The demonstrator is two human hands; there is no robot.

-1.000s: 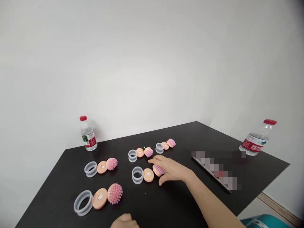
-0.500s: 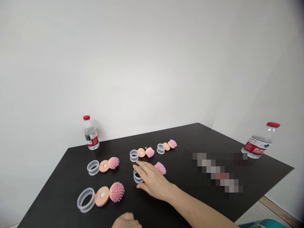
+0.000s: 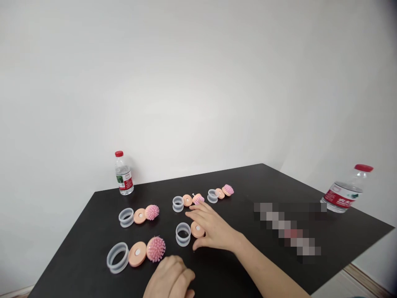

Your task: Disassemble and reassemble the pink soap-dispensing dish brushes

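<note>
My right hand (image 3: 214, 227) reaches over the table with its fingers stretched out and thumb apart. Its thumb is by a peach disc with a white centre (image 3: 197, 229), beside a clear double-rimmed ring (image 3: 182, 234). The pink brush head of that set is hidden behind the hand. The fingertips overlap the lower edge of another pink bristled brush head (image 3: 198, 198) in the set behind. Low in the view, my left hand (image 3: 170, 276) hovers with loosely bent fingers, nothing visible in it. It is close to the front-left pink brush head (image 3: 156, 249).
More ring, disc and brush sets lie on the black table (image 3: 235, 265), among them a front-left ring (image 3: 118, 257) and a back-right brush head (image 3: 228, 190). Red-capped water bottles stand at back left (image 3: 124, 178) and right (image 3: 344, 191). A pixelated patch (image 3: 285, 229) covers the right side.
My right hand has moved right, off the ring, uncovering the peach disc and covering the pink brush head. My left hand has come further up into view. The view has shifted slightly.
</note>
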